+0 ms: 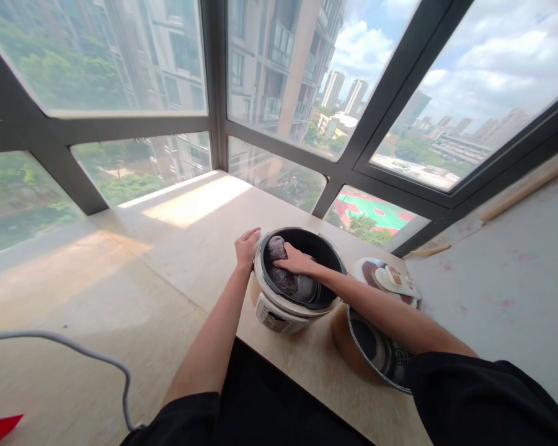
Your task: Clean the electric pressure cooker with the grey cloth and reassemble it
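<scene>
Person's R hand (296, 259) grasps a bunched grey-brown cloth (283, 282) inside the open cooker (279, 317), prob. bunched to suit the curved wall; L hand (247, 249) curls at its edge, apparently as a brace, grip unclear. Pot (346, 344) & lid (393, 277) sit aside, keeping access free.

We see a pale ledge (167, 266), sunlit in patches. On it stands a cooker (283, 314); to the right, a pot (353, 350) and lid (394, 280); left, a grey cable (93, 355).
</scene>
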`<state>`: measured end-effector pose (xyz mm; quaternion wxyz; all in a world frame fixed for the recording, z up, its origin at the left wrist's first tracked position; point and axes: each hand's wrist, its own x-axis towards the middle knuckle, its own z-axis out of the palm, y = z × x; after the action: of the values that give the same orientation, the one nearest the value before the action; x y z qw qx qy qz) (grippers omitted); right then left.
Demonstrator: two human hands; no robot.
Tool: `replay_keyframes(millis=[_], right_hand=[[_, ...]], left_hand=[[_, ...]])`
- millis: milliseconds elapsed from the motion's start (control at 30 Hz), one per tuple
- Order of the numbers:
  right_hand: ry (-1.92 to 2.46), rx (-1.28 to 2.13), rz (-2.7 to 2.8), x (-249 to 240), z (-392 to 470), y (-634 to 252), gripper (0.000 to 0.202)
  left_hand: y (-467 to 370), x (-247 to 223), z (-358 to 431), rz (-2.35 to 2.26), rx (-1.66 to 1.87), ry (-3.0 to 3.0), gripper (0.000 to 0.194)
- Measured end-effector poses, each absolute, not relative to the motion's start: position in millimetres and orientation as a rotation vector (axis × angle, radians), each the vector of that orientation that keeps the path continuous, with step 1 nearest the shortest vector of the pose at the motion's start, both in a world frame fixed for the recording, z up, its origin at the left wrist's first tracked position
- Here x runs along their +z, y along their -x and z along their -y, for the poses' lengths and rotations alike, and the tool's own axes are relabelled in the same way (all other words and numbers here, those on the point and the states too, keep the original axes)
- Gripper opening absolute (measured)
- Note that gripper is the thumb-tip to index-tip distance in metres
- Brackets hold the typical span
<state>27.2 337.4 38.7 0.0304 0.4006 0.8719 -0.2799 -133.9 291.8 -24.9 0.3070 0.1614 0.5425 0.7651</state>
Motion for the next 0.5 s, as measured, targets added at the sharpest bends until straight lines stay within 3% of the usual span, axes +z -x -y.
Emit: replay_keyframes(millis=[267, 500], right_hand=[[-0.554, -1.415, -2.788, 39.3, -326.2, -63.5, 0.052], [-0.361, -1.436, -2.498, 61.7, -337.6, -103.8, 0.054]], left_hand=[[133.8, -24.7, -293.1, -1.45, 2.03, -0.427, 0.029], [134.3, -23.4, -292.3, -1.448, 2.024, -0.419, 0.03]])
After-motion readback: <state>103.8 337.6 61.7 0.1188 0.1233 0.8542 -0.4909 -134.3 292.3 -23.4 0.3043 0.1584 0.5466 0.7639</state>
